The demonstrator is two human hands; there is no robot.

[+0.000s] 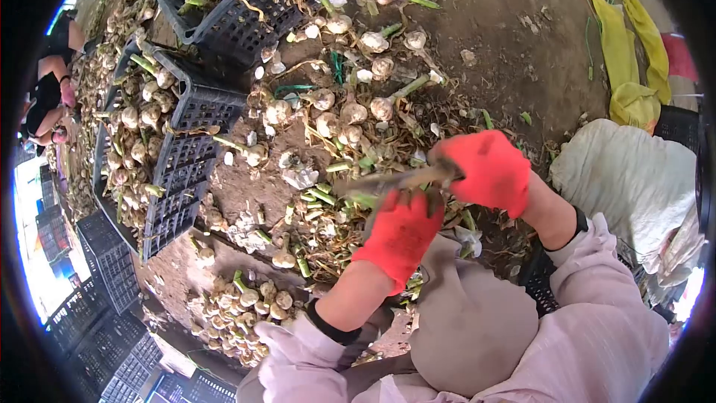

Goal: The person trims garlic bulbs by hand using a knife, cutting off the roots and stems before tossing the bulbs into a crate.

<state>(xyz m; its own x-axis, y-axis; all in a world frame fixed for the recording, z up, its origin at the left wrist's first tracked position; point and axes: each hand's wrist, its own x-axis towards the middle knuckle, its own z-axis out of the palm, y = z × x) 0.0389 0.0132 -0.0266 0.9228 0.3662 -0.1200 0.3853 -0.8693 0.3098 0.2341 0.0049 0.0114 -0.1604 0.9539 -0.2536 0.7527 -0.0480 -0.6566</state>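
Both hands wear red gloves and meet above a litter of cut stems and garlic. My right hand point(485, 173) is closed around the end of a long, brownish object point(403, 179), blurred, which may be a garlic stem or a tool. My left hand point(400, 235) is just below it, fingers curled and touching the same area; what it grips is hidden. Green stem pieces point(321, 196) lie left of the hands. Whole garlic bulbs point(353, 113) with roots and stems are scattered on the ground beyond them.
A black crate point(198, 149) full of garlic stands at the left, another crate point(246, 22) behind it. A garlic pile point(250, 302) lies at the lower left. White sacking point(623, 179) and yellow bags point(630, 67) are at the right. Another person point(56, 78) is at the far left.
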